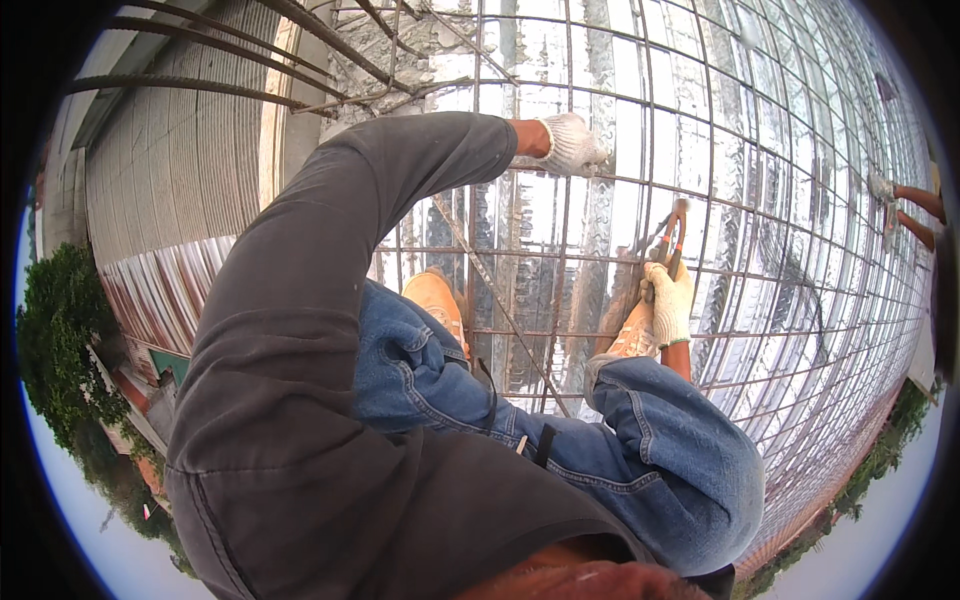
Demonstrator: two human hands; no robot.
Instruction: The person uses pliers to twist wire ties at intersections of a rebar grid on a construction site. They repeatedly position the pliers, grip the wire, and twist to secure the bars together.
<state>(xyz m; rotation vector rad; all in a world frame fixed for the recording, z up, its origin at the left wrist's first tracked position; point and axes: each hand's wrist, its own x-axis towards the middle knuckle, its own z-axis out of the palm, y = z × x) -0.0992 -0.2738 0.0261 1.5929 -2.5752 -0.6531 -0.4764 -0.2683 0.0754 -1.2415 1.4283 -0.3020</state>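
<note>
On my head feed I count two gloved hands. The right hand [670, 300] grips one pair of pincers [682, 228], orange on the handles; these sit just above the right shoe [633, 332], heads pointing away from the wearer. The left hand [573, 146] reaches out over the bar grid [645, 183], fingers curled; I cannot tell whether they hold anything. Grid bars too many for me to count; ribbed shiny sheeting [610, 225] lies beneath. One thin strip [500, 300] crosses the squares at a slant, between the left shoe [437, 305] and the right. Upper left, I make out at least four thick rods [200, 86]. Far right edge: two bare limbs [918, 203] of another person, over the grid.
</note>
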